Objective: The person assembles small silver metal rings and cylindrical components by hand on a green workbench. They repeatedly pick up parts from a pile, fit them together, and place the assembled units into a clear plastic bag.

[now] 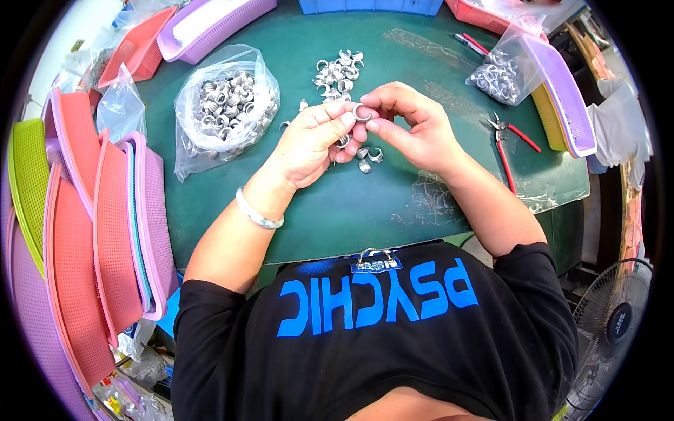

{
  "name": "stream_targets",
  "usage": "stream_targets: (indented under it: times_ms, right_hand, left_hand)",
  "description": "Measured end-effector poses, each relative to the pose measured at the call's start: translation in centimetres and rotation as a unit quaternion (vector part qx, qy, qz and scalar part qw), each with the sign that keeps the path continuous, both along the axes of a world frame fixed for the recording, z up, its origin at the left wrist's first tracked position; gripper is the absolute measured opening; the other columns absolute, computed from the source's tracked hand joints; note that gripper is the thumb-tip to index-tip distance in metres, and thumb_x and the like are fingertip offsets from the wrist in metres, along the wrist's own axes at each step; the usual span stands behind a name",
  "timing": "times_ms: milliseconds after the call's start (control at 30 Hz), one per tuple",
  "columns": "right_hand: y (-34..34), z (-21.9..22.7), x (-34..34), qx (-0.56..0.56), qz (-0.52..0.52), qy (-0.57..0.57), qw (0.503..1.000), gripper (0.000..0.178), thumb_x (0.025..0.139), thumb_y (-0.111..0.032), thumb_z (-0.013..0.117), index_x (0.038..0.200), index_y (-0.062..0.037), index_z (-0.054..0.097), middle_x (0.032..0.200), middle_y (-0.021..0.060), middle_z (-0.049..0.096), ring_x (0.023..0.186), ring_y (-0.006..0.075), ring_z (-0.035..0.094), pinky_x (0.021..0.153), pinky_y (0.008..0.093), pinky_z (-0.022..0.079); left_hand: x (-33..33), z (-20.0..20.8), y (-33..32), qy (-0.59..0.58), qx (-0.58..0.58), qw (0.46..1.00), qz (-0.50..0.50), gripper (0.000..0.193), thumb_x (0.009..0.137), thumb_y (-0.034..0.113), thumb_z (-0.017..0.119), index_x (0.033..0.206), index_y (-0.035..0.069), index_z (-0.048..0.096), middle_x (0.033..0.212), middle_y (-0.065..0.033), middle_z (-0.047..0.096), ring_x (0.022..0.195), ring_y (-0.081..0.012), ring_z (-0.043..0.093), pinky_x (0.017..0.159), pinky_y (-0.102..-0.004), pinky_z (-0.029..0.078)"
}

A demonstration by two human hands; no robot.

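A small silver C-shaped ring (pixel 362 113) is pinched between the fingertips of both hands above the table. My left hand (pixel 314 139) is closed on its near-left side, and another silver ring (pixel 342 141) shows among the curled lower fingers. From the right, my right hand (pixel 415 125) grips the same ring with thumb and fingers. Several loose rings (pixel 364 165) lie just below the hands. Beyond them is a larger pile of similar rings (pixel 340 72), partly hidden by my fingers.
An open clear bag (pixel 188 153) full of rings sits left on the green table (pixel 316 224). At right lie red-handled pliers (pixel 505 165), another bag of rings (pixel 497 76) and a purple basket (pixel 565 105). Stacked baskets (pixel 84 281) crowd the left; a fan (pixel 611 330) stands lower right.
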State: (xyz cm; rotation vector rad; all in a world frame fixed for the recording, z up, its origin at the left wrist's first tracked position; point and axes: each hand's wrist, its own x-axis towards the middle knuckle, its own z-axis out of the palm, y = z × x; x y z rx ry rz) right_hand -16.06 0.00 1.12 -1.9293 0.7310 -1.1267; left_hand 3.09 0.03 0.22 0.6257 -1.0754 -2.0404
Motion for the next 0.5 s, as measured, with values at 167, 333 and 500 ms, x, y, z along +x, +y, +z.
stream_targets:
  times_ms: [167, 333, 500]
  right_hand:
    - [-0.13, 0.15, 0.26, -0.034, -0.028, -0.01, 0.999, 0.021, 0.077, -0.003, 0.06, 0.098, -0.002, 0.059, 0.084, 0.0029, 0.057, 0.066, 0.0071, 0.05, 0.06, 0.0201, 0.041]
    - [-0.25, -0.1, 0.04, -0.004, -0.04, -0.021, 0.999, 0.023, 0.078, -0.005, 0.06, 0.101, -0.0022, 0.059, 0.085, 0.0033, 0.058, 0.066, 0.007, 0.049, 0.06, 0.0202, 0.041]
    - [-0.05, 0.14, 0.14, -0.005, -0.016, 0.007, 1.0, 0.024, 0.08, -0.005, 0.06, 0.103, -0.0009, 0.057, 0.087, 0.0036, 0.057, 0.071, 0.0082, 0.051, 0.064, 0.0213, 0.043]
  left_hand:
    - [0.02, -0.11, -0.1, 0.001, -0.002, 1.0, 0.004, 0.023, 0.09, 0.019, 0.048, 0.102, 0.002, 0.057, 0.076, -0.0005, 0.054, 0.061, -0.0076, 0.047, 0.052, -0.0184, 0.037]
    - [0.03, -0.23, -0.29, 0.017, 0.011, 1.0, 0.002, 0.023, 0.09, 0.018, 0.046, 0.102, 0.001, 0.056, 0.076, -0.0024, 0.053, 0.06, -0.0092, 0.047, 0.051, -0.0194, 0.037]
    - [0.11, -0.03, -0.19, 0.03, 0.031, 0.999, -0.009, 0.023, 0.091, 0.019, 0.043, 0.101, 0.001, 0.054, 0.073, -0.0036, 0.053, 0.059, -0.0103, 0.046, 0.05, -0.0208, 0.037]
